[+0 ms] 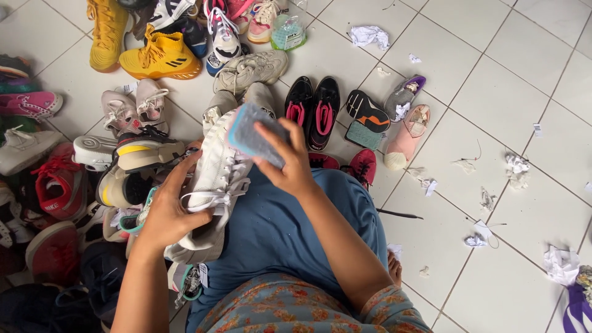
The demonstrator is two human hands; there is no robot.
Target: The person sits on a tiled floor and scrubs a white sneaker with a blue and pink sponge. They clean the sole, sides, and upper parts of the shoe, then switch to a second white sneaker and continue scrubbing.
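1. The person sits over a white tiled floor (530,55) with a white lace-up sneaker (217,166) resting on the lap, which is covered in blue cloth (290,228)
2. The left hand (165,213) cradles the sneaker from below and the side, its grip closed around the shoe, fingers curled up near the laces
3. The right hand (290,163) has its grip closed on a blue-grey rectangular sponge (253,134), pressed against the upper front part of the sneaker
4. Just beyond the sneaker stand a black pair with pink lining (313,111) and a beige pair (250,71)
5. Farther up lie yellow high-top shoes (157,58), and to the left a heap of mixed shoes, among them a red sneaker (60,185)
6. A pink slip-on shoe (407,137) lies to the right of the black pair
7. Crumpled scraps of white paper (369,36) are scattered across the tiles on the right
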